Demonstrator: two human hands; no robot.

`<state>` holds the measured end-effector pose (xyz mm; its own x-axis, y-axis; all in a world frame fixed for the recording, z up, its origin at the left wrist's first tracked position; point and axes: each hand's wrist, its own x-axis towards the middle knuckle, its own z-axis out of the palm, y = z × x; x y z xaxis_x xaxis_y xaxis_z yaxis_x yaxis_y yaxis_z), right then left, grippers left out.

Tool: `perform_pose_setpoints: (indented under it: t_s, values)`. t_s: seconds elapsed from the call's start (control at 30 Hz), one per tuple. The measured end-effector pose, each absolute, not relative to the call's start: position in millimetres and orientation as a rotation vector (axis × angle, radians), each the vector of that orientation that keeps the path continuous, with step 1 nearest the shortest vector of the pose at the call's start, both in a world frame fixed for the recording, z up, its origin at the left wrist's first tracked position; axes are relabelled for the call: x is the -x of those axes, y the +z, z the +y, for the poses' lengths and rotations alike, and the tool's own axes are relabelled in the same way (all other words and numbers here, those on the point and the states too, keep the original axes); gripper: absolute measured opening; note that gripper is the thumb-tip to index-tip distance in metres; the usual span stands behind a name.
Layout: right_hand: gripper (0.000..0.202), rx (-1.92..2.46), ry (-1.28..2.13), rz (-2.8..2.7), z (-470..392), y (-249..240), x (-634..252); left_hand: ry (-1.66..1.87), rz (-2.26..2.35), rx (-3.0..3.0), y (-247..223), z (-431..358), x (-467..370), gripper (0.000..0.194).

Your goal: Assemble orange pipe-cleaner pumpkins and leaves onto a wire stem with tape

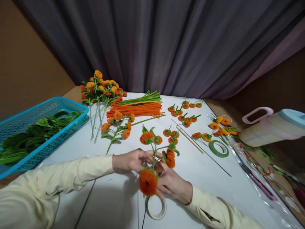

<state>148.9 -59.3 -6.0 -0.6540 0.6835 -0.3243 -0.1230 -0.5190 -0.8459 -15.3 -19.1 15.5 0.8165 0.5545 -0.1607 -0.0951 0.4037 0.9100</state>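
A branching spray of orange pipe-cleaner flowers (148,182) is held between my two hands over the near middle of the white table. My left hand (130,161) pinches its green stem from the left, fingertips close to the right hand. From the right, my right hand (175,183) is closed around the lower stem, partly hidden behind the biggest bloom. Just below the hands is a pale tape roll (164,210); whether my fingers hold its strip I cannot tell. A thin dark wire (144,217) runs down from beneath the bloom.
At left stands a blue basket (87,113) of green leaves. Finished orange sprays (107,90) and orange pipe cleaners (135,109) lie at the back. Rightward are loose flower heads (183,117), a wooden stick (190,140), green tape (211,149), scissors (262,187) and a jug (267,127).
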Motion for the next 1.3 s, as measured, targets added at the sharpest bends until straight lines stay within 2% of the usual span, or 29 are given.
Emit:
perform_pose_setpoints:
  t_s: [0.1, 0.27, 0.4, 0.5, 0.67, 0.9, 1.13, 1.3]
  values:
    - [0.024, 0.855, 2.215, -0.937, -62.6, 2.3, -150.6, 0.566, 0.657, -0.961, 12.0, -37.1, 21.2, 0.021]
    - [0.026, 0.989, 2.068, -0.868, -67.5, 10.3, -148.2, 0.665, 0.816, -0.809, 16.9, -63.0, 15.2, 0.019]
    - [0.027, 1.0, 2.003, -0.875, -72.2, 14.1, -148.3, 0.706, 0.852, -0.704, 18.4, -75.6, 6.8, 0.025]
    - [0.028, 1.041, 1.961, -0.89, -77.4, 15.2, -151.6, 0.663, 0.894, -0.818, 19.5, -82.5, 6.7, 0.023]
    - [0.029, 1.217, 1.849, -0.908, -84.0, 20.3, -152.8, 0.566, 1.131, -1.068, 26.7, -82.0, 9.2, 0.032]
    - [0.031, 1.359, 1.704, -0.993, -85.0, 29.6, -140.8, 0.561, 1.205, -1.236, 46.6, -64.2, 0.9, 0.03]
    - [0.033, 1.353, 1.697, -0.94, -85.9, 25.2, -139.3, 0.554, 1.148, -1.238, 43.6, -60.7, 1.0, 0.035]
    - [0.036, 1.301, 1.881, -0.813, -84.3, 25.7, -142.1, 0.563, 1.068, -1.306, 36.2, -61.3, 5.4, 0.035]
